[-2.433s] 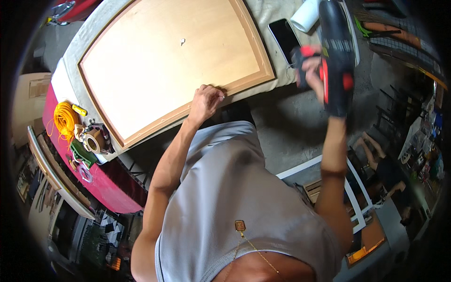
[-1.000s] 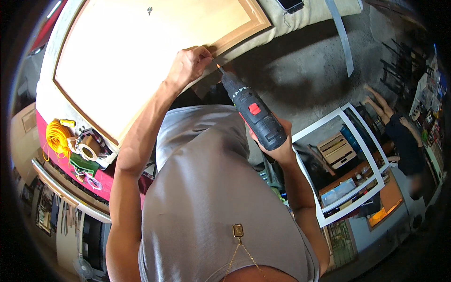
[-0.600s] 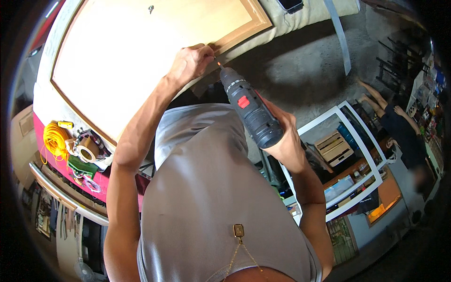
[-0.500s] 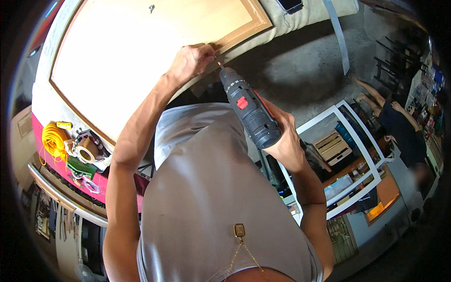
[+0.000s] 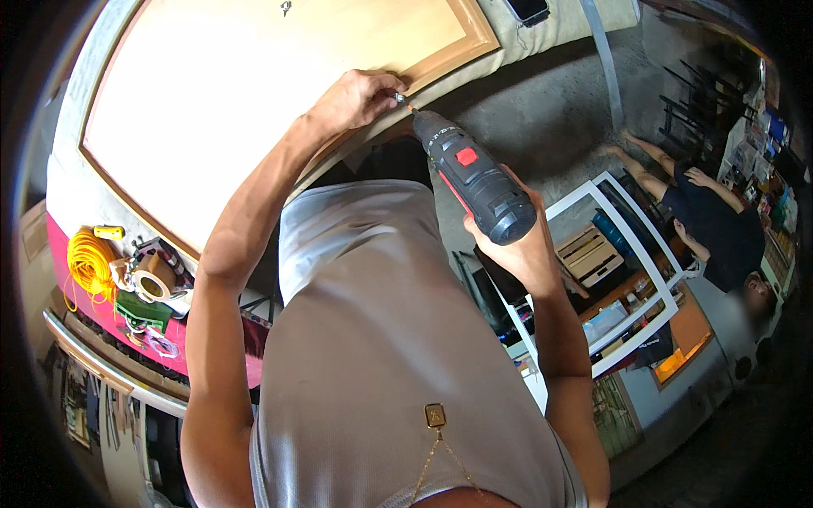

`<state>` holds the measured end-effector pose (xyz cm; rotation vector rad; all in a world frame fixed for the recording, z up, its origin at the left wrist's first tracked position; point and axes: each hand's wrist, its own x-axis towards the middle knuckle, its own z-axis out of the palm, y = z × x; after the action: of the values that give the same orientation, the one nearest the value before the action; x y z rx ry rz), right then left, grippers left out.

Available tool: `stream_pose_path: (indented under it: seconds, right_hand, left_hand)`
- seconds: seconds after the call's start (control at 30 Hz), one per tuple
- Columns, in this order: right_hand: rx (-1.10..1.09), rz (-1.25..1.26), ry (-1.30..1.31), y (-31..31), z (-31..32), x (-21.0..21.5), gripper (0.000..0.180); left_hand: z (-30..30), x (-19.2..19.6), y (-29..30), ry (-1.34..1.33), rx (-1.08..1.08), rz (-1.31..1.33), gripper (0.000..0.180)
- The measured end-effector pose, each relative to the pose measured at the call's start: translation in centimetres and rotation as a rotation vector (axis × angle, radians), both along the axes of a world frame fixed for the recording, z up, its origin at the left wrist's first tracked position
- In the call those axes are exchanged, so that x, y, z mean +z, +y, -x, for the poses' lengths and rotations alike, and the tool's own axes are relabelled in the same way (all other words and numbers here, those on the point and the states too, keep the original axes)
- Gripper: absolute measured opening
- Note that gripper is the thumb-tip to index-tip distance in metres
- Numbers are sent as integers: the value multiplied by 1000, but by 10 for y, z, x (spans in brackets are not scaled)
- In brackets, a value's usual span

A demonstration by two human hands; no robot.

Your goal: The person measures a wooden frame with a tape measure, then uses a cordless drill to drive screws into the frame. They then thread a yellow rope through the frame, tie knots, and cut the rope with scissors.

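Note:
A large framed panel with a wooden frame lies in front of me. At the frame's near edge, my left hand pinches a small shiny metal fitting between thumb and fingertips. My right hand grips a black cordless drill with red parts, wrapped round its handle, which is mostly hidden. The orange-tipped drill bit points at the fitting; whether they touch I cannot tell. A similar small metal fitting lies farther away on the panel.
A phone rests on the padded table cover. Left are a yellow cord coil, a tape roll and a green tool. A white metal frame stands at right; beyond it sits another person.
The drill has swung slightly right and rolled in my grip, its bit shifting right and a little away from me. The fitting in my left fingertips shows more clearly.

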<state>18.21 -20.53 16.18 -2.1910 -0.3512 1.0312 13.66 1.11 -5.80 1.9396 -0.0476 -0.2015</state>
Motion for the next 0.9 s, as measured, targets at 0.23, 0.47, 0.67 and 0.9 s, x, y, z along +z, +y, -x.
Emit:
stream_pose_path:
  seconds: [0.23, 0.47, 0.67, 0.9]
  right_hand:
    - [52, 98, -66, 13, 7, 3, 33]
    - [21, 79, -9, 21, 11, 4, 35]
    - [41, 62, -22, 23, 8, 3, 35]
    - [61, 85, -22, 28, 6, 4, 39]
  left_hand:
    - [-10, -17, 6, 71, 33, 193, 13]
    - [-15, -22, 5, 198, 44, 163, 15]
    - [-14, -27, 6, 169, 44, 233, 15]
    - [-16, -28, 5, 193, 37, 213, 16]
